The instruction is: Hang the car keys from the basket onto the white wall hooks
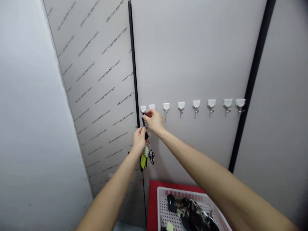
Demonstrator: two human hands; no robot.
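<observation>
My right hand point(155, 122) is closed in a pinch on the top of a black strap, right at the leftmost white wall hook point(142, 109). Just below, my left hand point(139, 139) grips the same strap lower down. The strap belongs to a keychain point(144, 160), whose yellow-green piece, pale ribbed piece and small black-and-white charm dangle beneath my left hand. My fingers hide the hook's metal part, so I cannot tell whether the strap is over it. A second hook point(151, 106) sits just above my right hand, partly covered by it.
Several more white hooks point(181, 106) run in a row to the right along the grey panel. A white perforated basket point(183, 192) with dark strapped items stands on a red surface point(153, 192) below. Black vertical strips point(134, 70) border the panel; a printed board point(101, 80) is at left.
</observation>
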